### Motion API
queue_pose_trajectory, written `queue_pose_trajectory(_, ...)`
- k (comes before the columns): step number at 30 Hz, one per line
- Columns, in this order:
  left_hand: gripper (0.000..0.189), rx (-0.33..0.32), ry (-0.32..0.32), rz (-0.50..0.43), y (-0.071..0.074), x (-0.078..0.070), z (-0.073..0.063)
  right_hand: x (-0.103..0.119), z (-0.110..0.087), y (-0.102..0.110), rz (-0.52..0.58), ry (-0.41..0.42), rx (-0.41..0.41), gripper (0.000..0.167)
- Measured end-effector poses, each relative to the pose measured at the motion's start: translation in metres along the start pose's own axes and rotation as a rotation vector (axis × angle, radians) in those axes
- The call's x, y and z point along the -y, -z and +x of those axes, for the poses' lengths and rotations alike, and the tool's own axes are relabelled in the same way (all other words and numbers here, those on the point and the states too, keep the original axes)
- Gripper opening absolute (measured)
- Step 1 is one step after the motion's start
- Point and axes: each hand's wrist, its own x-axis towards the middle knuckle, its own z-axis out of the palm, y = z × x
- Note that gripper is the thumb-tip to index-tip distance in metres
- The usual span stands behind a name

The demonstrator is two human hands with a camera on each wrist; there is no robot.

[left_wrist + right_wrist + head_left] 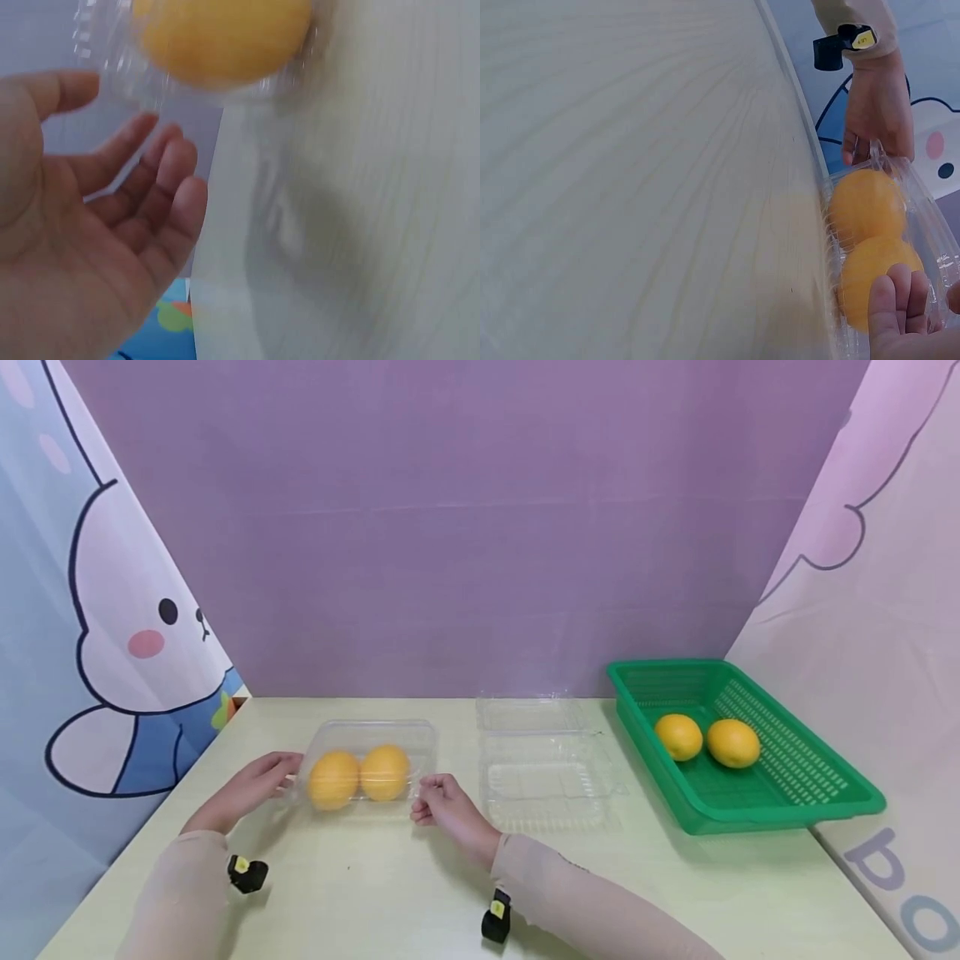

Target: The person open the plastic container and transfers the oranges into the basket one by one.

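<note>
Clear box with two orange fruits inside stands toward the left edge of the worktop, nearer the back edge than the front, with a hand at each end. The left hand has its fingers loosely bent and spread beside the box's left end, gripping nothing. The right hand is at the front right corner with fingers curled in; whether they pinch the plastic or only rest beside it, I cannot tell. Plastic seems to cover the fruits, though whether its rim is fastened does not show. Handling the box well probably means working both ends evenly: thin walls like these will likely flex, so light pressure along the rim should beat squeezing the sides, and keeping it level would stop the round fruits rolling to one end. Right of it, a second clear box lies unfolded, its lid laid back toward the worktop's back edge, its base with nothing in it. By the back right corner, a green basket holds two more fruits, side by side near its left wall.
</note>
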Motion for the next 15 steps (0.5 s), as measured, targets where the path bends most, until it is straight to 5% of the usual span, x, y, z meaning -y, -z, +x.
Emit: queue_pose_trajectory(15,0.077,0.138,-0.055,-0.102,0.007,0.016,-0.015,0.0,0.001,-0.002,-0.002,-0.004,-0.011,0.026)
